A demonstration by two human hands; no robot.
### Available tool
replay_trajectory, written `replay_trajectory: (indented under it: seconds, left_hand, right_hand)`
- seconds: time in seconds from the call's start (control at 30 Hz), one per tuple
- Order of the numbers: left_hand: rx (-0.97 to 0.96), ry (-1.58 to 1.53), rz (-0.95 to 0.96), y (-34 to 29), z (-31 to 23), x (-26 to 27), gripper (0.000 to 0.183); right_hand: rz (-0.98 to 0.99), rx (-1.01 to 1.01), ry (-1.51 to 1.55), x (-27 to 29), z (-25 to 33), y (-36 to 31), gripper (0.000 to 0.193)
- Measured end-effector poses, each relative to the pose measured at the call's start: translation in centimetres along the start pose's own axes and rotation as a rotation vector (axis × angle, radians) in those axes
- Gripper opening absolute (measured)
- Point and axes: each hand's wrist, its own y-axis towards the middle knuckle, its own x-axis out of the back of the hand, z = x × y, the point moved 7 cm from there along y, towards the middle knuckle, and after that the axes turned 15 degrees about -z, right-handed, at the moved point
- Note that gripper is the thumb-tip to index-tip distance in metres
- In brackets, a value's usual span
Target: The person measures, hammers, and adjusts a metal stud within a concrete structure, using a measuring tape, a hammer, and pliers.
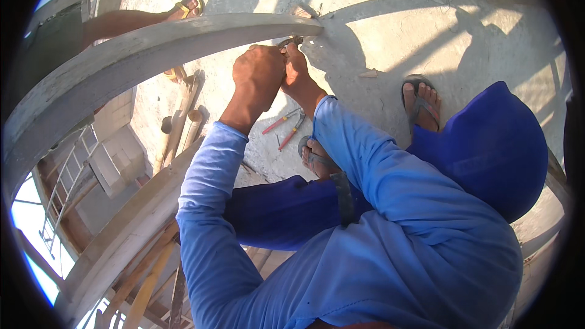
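Head view: Both hands meet at the upper centre, just beside the end of a grey beam (pixel 183 41). The left hand (pixel 259 73) is curled into a fist, knuckles upward; its palm is hidden, so what it encloses cannot be told. The right hand (pixel 297 73) is closed, thumb and fingers pinched with no visible gap, on a small dark metal piece (pixel 296 40). That piece sits at the fingertips, beside the beam's end; it is partly covered and appears curved, though its kind cannot be confirmed.

A red-handled tool (pixel 294 133) lies on the concrete floor (pixel 378 30) below the wrists, handles spread, unheld. The wearer's left foot (pixel 318 159) and right foot (pixel 425 105), both in dark sandals, are planted on the same floor. Round poles (pixel 191 127) lie to the left of the tool. Beyond the beam, another person's foot (pixel 190 6) shows in a yellow-strapped sandal.
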Motion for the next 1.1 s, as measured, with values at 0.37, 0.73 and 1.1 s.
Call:
replay_trajectory:
  seconds: [0.37,0.73,1.1]
  left_hand:
    - [0.19,-0.133,0.173,-1.4,0.1,-0.6,0.032]
    - [0.295,-0.236,0.314,-3.0,-2.0,-3.5,0.084]
    - [0.509,-0.552,0.327,-2.6,0.3,-4.5,0.067]
  right_hand:
    - [0.416,-0.099,0.081,0.6,0.2,1.2,0.048]
    - [0.319,-0.328,0.188,-0.5,1.5,-3.3,0.03]
    - [-0.045,-0.094,-0.359,0.5,2.5,-0.9,0.007]
